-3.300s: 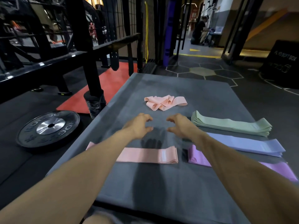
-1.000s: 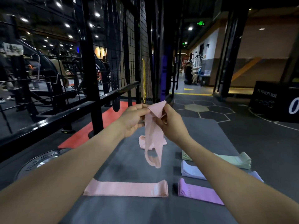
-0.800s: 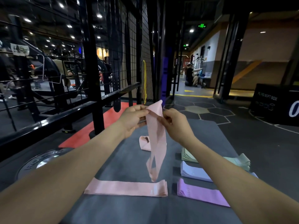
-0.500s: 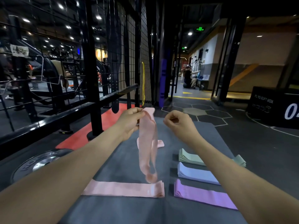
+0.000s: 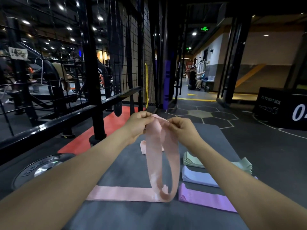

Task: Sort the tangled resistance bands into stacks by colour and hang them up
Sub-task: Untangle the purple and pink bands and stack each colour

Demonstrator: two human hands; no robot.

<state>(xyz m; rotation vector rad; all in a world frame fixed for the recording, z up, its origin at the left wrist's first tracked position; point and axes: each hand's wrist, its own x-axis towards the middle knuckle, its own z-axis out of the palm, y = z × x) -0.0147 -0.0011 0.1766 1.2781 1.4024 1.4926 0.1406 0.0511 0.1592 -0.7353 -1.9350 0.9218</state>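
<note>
Pink band, previously gripped at one side only, is now being pinched at both.
The loop point(image 5: 162, 156) is being pinched at its top by left hand point(image 5: 139, 125) and right hand point(image 5: 181, 128), hanging above the pink stack point(image 5: 123, 193) on the mat point(image 5: 132, 214); flattening and laying onto that stack is judged next.

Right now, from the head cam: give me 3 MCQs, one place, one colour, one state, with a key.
1. Where does the purple stack lie among the three right-hand stacks?
A nearest the person
B middle
C farthest

2. What colour is the held band?
A green
B pink
C blue

3. How is the band held?
A flat on the mat
B left hand alone
C both hands pinch its top

Key: 1 A, green stack and blue stack lie beyond; 2 B, pale pink loop; 3 C, left hand and right hand pinch it.
</note>
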